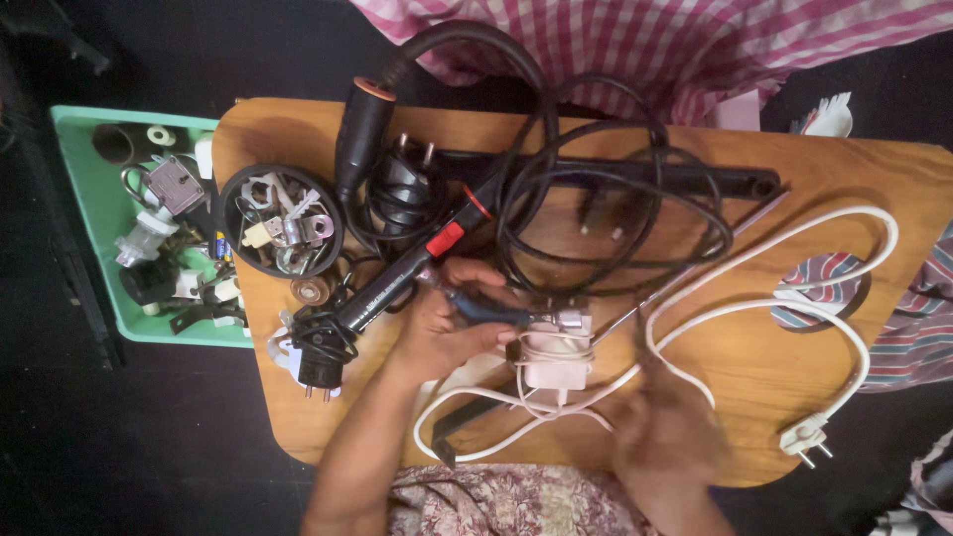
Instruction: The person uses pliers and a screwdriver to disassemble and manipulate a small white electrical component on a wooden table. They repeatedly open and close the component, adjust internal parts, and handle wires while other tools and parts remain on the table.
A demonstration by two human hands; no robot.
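Observation:
My left hand (437, 333) grips a blue-handled tool (493, 314) whose tip meets a small white adapter (554, 359) wrapped in its own white cord. My right hand (667, 437) is blurred, low on the wooden board (754, 377), right of the adapter; its fingers seem loose and I cannot see anything in it. A thin metal rod (695, 268) runs diagonally up to the right from the adapter.
A long white cable (862, 298) with a plug (806, 437) loops at the right. Black cables (596, 199), a black tool with a red switch (422, 260) and a black plug (320, 362) crowd the middle. At left are a round black dish of metal parts (230, 213) and a green tray (84, 213).

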